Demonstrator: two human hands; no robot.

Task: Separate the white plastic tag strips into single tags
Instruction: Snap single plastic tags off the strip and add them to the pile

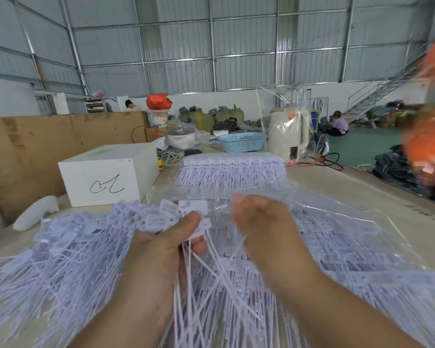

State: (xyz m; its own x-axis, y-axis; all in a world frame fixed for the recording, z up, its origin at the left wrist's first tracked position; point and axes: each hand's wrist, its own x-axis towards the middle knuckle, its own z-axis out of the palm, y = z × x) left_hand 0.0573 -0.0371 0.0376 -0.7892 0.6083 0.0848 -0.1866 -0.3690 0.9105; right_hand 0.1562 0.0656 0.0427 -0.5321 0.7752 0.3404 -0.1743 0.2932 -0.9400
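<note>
Corrugated metal walls close off the big hall behind the pale counter (pixel 362 187) where I work. My left hand (pixel 161 247) pinches a bunch of white plastic tags (pixel 195 208) by their flat heads, thumb on top, with their thin tails hanging down between my forearms. My right hand (pixel 264 222) hovers just beside it, fingers curled inward; motion blur hides whether it holds anything, so I cannot tell. Loose single tags (pixel 68 247) lie heaped on the counter to my left, heads away from me. Under my right hand, a clear plastic bag (pixel 349 222) lies flat over more joined tag strips. Farther back sits another packet of white tag strips (pixel 231 169), still in rows. Left of it stands a white box with a black scribble (pixel 106 177). Beyond are a light blue perforated basket (pixel 241 141) and a cream electric kettle (pixel 289 131).
</note>
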